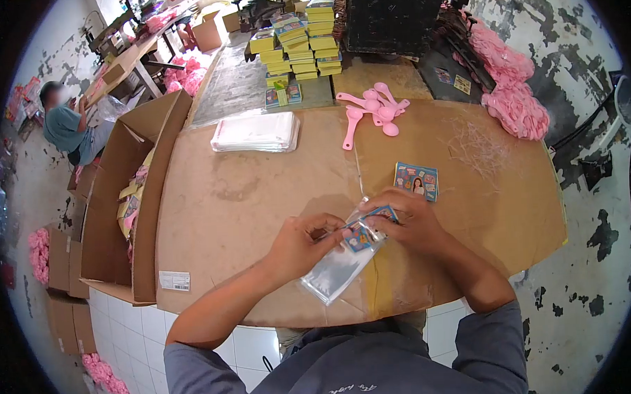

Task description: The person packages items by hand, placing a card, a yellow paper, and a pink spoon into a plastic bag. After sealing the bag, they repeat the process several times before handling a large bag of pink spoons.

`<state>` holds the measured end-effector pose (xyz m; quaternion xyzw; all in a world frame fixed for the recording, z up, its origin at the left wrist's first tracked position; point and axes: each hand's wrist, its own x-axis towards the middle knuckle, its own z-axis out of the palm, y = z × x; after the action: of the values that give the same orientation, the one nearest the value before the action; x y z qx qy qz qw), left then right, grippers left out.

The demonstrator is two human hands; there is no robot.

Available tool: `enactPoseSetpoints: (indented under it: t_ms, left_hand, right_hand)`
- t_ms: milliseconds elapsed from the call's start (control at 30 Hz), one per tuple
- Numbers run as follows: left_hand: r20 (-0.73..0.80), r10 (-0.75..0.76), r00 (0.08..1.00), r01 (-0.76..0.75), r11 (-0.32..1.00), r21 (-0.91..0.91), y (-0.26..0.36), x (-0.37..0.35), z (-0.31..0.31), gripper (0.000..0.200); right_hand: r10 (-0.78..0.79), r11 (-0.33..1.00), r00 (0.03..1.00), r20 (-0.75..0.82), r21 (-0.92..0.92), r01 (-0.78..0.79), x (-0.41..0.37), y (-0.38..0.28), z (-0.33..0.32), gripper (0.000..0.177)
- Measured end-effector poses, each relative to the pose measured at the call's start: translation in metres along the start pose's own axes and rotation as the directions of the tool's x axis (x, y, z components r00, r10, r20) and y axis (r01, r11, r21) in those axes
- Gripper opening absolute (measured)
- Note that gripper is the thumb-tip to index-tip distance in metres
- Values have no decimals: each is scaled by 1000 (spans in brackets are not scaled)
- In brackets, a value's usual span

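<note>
My left hand (310, 240) pinches the upper edge of a clear plastic bag (332, 276), which hangs down toward the table's front edge. In my right hand (410, 220) is a small blue printed card (359, 238), partly within the mouth of the bag. Fingers of both hands cover parts of the card. Just beyond my right hand lies a stack of similar blue cards (417, 179). Farther off are several pink plastic spoons (378, 108) in a loose pile, and to their left a stack of flat clear bags (255, 133).
A long open carton (108, 225) with packed items stands along the left side. Tall stacks of yellow-edged cards (303, 44) rise at the back. Thin clear strips (479, 149) lie at the right, near pink bundles (514, 107). A person (73, 125) sits at far left.
</note>
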<state>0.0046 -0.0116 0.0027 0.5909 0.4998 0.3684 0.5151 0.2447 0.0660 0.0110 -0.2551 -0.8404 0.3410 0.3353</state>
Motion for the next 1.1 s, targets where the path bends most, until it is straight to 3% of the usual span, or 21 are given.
enactPoseSetpoints:
  t_ms: [33, 133, 200, 233, 333, 400, 500, 600, 800, 900, 1100]
  left_hand:
    - [20, -6, 1000, 5, 997, 72, 3, -1, 0, 21]
    - [22, -35, 999, 34, 999, 28, 4, -1, 2, 21]
    - [-23, -5, 1000, 2, 989, -150, 3, 1, 1, 21]
    - [-50, 7, 999, -18, 971, -238, 3, 2, 0, 21]
    - [-89, -35, 995, 12, 967, -255, 3, 2, -3, 21]
    - [-92, 38, 995, -61, 961, -271, -2, 3, 1, 20]
    - [-88, 61, 994, -82, 960, -268, -1, 2, 1, 20]
    - [-89, 43, 995, -67, 956, -285, 5, 1, -1, 22]
    - [-72, 105, 992, -124, 923, -364, -1, 2, 2, 27]
    - [-70, 74, 995, -93, 939, -331, 2, 1, -1, 28]
    - [-17, 88, 996, -89, 949, -302, 0, 1, -1, 29]
  right_hand:
    - [32, 999, 999, -5, 40, -31, -1, -1, 3, 25]
    - [113, 991, 990, -79, 86, -107, 0, -6, 7, 26]
    - [146, 989, 968, -204, 21, -145, 2, -13, 1, 27]
    - [122, 992, 976, -182, -5, -125, 3, -15, -2, 28]
    - [88, 993, 989, -119, -65, -96, 2, -21, -5, 29]
    - [116, 988, 990, -78, -88, -123, 2, -27, 0, 29]
    - [93, 996, 994, -65, -1, -94, 4, -18, 3, 27]
    - [238, 938, 958, -159, 292, -185, 4, 0, 6, 25]
    - [84, 996, 984, -154, 21, -82, 10, -11, 4, 21]
    - [41, 996, 996, -79, 87, -34, 9, -14, 5, 19]
    - [251, 933, 966, -68, 282, -223, 9, -10, 3, 21]
